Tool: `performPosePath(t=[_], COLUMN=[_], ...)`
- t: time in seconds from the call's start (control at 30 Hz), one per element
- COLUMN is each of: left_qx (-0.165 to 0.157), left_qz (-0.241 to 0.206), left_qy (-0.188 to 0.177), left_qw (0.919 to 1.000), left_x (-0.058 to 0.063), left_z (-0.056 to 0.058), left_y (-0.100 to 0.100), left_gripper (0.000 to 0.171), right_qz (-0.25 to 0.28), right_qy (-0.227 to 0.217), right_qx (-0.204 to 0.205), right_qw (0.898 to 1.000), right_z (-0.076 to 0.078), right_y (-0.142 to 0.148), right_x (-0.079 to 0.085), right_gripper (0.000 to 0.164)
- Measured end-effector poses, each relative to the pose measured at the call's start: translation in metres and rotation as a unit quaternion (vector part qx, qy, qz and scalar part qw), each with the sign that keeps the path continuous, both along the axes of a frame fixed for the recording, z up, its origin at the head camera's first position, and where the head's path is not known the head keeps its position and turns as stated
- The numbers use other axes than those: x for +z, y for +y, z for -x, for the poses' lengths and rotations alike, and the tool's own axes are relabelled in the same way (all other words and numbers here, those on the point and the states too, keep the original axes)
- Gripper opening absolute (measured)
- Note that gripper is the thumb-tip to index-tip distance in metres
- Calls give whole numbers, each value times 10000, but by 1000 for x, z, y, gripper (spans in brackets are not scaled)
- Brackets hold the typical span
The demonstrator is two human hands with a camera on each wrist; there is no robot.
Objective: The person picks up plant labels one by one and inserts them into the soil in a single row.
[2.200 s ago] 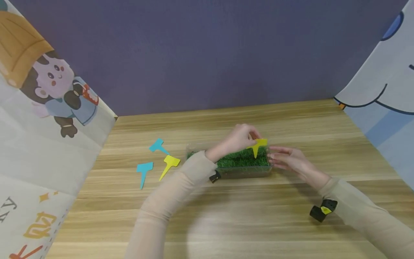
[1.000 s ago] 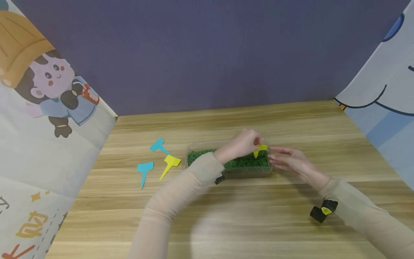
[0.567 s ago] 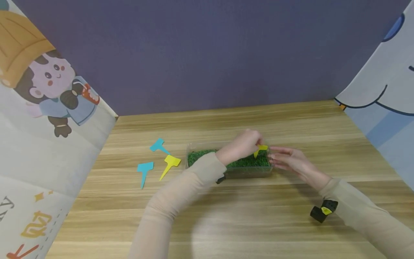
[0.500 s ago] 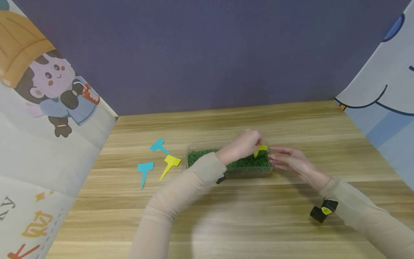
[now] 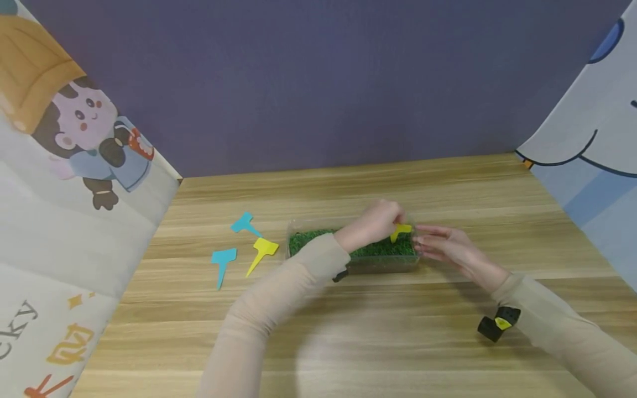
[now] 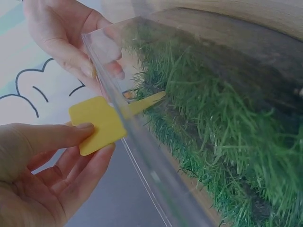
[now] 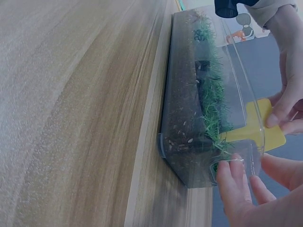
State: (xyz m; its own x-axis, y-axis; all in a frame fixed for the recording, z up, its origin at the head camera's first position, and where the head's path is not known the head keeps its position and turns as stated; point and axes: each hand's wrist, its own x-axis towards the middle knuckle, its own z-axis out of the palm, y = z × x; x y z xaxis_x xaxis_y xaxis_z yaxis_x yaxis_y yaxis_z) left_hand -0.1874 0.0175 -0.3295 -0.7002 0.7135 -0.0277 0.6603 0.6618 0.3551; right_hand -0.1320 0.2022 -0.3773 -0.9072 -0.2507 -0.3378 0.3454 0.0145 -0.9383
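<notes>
Left hand (image 5: 377,221) pinches 1 yellow tag (image 6: 98,124) near box (image 5: 383,265) edge, wide table (image 5: 398,337) around.

Right hand (image 7: 260,208) is touching the near end of the clear box (image 7: 199,176), fingers lying against the end wall. Left hand (image 7: 292,94) is pinching the yellow tag (image 7: 271,137) by its wide head; stem is pointing into the grass (image 7: 214,94). Dark soil (image 7: 182,113) is showing through the side wall. Box is sitting on the wood-grain table (image 7: 71,94).
</notes>
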Motion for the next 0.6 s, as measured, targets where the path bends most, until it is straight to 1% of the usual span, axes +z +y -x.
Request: performPosePath(t=[0.1,0.37,0.6], left_qx=[-156,-375,-609], left_qz=[32,70,76], left_qy=[21,-81,-25], left_qw=[9999,9992,9981], left_x=[1,-1,-2], left_z=[-16,-33,-48], left_y=[-11,-23,-34], left_gripper=[20,23,19], right_qz=[-45,-96,-50], right_qy=[-13,-19,-92], right_qx=[-136,-293,-457], right_qw=[9999,9995,9989], right_z=[-21,-45,-65], right_y=[-13,-26,-39], right_x=[1,0,-1], right_gripper=[66,65,66])
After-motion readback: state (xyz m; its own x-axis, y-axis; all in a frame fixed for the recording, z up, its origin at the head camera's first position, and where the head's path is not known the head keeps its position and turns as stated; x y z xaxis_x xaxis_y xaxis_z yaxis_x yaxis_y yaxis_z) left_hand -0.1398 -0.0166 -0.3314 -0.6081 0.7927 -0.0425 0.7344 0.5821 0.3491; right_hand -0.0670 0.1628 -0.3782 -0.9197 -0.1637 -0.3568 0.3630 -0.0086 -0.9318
